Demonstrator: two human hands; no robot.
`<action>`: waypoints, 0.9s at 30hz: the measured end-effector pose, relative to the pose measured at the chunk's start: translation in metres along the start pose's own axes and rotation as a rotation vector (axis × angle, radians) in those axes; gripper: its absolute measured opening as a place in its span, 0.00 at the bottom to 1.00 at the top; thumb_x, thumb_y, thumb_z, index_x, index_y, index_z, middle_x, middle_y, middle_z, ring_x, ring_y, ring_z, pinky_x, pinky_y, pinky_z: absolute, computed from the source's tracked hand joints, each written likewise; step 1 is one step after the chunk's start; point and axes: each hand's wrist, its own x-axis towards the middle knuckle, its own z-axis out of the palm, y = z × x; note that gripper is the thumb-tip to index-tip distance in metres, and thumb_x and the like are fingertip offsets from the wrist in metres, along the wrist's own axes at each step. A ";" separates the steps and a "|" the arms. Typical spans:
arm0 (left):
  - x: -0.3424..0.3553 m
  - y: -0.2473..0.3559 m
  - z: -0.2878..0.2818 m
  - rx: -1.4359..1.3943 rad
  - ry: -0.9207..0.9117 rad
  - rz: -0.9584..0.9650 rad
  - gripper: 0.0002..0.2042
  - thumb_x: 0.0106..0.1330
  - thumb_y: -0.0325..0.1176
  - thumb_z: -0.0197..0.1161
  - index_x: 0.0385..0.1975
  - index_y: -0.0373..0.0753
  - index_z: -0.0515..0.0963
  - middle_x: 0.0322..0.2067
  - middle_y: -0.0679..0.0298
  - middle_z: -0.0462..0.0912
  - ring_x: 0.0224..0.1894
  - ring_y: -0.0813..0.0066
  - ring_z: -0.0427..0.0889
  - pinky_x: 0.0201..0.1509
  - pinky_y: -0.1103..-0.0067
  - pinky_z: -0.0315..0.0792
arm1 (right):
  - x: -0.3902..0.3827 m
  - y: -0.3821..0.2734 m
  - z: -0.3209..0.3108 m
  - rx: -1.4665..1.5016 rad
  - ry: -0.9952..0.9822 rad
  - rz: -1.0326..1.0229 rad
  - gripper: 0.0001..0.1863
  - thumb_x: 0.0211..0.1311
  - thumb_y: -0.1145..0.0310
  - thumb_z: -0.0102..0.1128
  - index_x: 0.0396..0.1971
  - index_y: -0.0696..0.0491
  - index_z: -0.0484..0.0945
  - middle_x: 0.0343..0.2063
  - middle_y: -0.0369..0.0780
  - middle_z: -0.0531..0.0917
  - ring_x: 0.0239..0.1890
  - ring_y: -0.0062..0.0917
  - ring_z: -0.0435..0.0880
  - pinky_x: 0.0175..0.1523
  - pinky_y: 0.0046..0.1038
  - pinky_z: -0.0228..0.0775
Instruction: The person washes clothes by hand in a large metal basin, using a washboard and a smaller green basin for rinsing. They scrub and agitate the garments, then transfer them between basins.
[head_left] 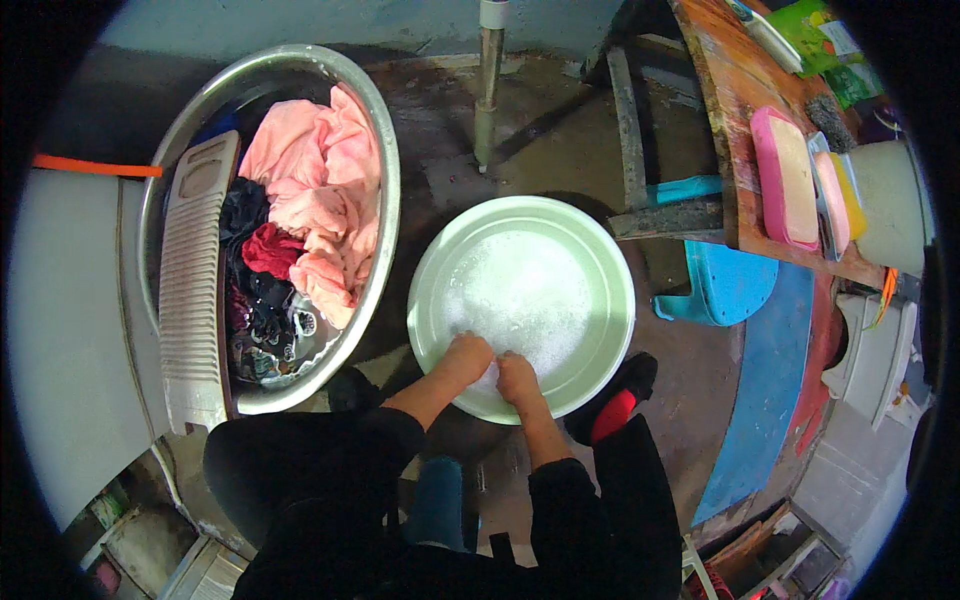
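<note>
Kneading something white in frothy suds, the left hand (pixel 468 355) and right hand (pixel 516 377) are both clenched inside a round pale-green plastic basin (pixel 600 260); a ribbed washboard (pixel 195 270) leans nearby.

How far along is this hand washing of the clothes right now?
Done: the round pale green basin already holds foamy water. In hand: the left hand and right hand are pressed together in the suds at its near edge; what they hold is hidden. Left: the pink cloth and dark clothes are piled in the big metal basin, beside the ribbed washboard.
</note>
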 end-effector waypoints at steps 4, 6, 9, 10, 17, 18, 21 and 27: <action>0.006 0.001 -0.003 -0.209 -0.113 0.025 0.07 0.47 0.27 0.60 0.26 0.37 0.82 0.29 0.53 0.82 0.34 0.55 0.81 0.40 0.66 0.75 | -0.002 0.008 -0.005 0.054 -0.073 -0.030 0.10 0.46 0.76 0.52 0.31 0.56 0.79 0.30 0.50 0.78 0.38 0.45 0.78 0.44 0.40 0.70; 0.009 -0.001 -0.003 -0.213 -0.144 0.086 0.07 0.46 0.27 0.61 0.26 0.38 0.82 0.28 0.52 0.81 0.33 0.53 0.80 0.39 0.66 0.75 | -0.002 0.008 -0.010 0.084 -0.123 -0.029 0.11 0.47 0.75 0.52 0.31 0.56 0.79 0.30 0.51 0.79 0.37 0.46 0.78 0.44 0.40 0.70; 0.012 -0.003 -0.009 -0.235 -0.186 0.172 0.07 0.45 0.27 0.60 0.25 0.38 0.81 0.27 0.52 0.81 0.32 0.52 0.80 0.38 0.66 0.74 | -0.002 0.013 -0.011 0.176 -0.165 0.002 0.11 0.46 0.74 0.52 0.32 0.55 0.79 0.30 0.51 0.80 0.37 0.46 0.78 0.43 0.40 0.70; 0.011 -0.004 -0.011 -0.246 -0.201 0.191 0.07 0.45 0.27 0.60 0.24 0.38 0.81 0.26 0.52 0.81 0.32 0.52 0.80 0.37 0.65 0.74 | -0.001 0.010 -0.014 0.203 -0.160 0.000 0.12 0.46 0.74 0.53 0.33 0.55 0.79 0.30 0.51 0.80 0.37 0.46 0.78 0.43 0.41 0.70; 0.011 0.004 -0.032 -0.179 -0.467 0.195 0.09 0.45 0.27 0.60 0.27 0.37 0.82 0.30 0.52 0.82 0.35 0.54 0.81 0.37 0.66 0.75 | -0.007 0.010 -0.020 0.098 -0.143 -0.039 0.13 0.45 0.74 0.56 0.34 0.53 0.80 0.33 0.50 0.81 0.38 0.46 0.79 0.44 0.40 0.70; 0.010 0.003 -0.031 -0.172 -0.474 0.192 0.09 0.45 0.26 0.60 0.27 0.37 0.82 0.30 0.52 0.82 0.34 0.54 0.81 0.36 0.66 0.75 | -0.007 0.009 -0.021 0.108 -0.150 -0.035 0.12 0.45 0.74 0.56 0.34 0.53 0.80 0.34 0.50 0.81 0.39 0.45 0.79 0.44 0.39 0.70; 0.010 -0.002 -0.026 -0.239 -0.442 0.228 0.08 0.44 0.26 0.60 0.26 0.36 0.81 0.29 0.51 0.81 0.33 0.54 0.81 0.35 0.65 0.75 | -0.010 0.013 -0.020 0.265 -0.122 0.018 0.12 0.45 0.74 0.56 0.33 0.54 0.80 0.35 0.49 0.81 0.39 0.44 0.79 0.44 0.37 0.70; 0.012 0.004 -0.039 -0.561 -0.097 0.167 0.08 0.47 0.28 0.58 0.29 0.40 0.79 0.28 0.52 0.80 0.32 0.52 0.79 0.37 0.66 0.72 | -0.020 0.005 -0.024 1.042 -0.005 0.262 0.13 0.44 0.71 0.59 0.34 0.56 0.78 0.31 0.47 0.81 0.36 0.42 0.79 0.42 0.34 0.70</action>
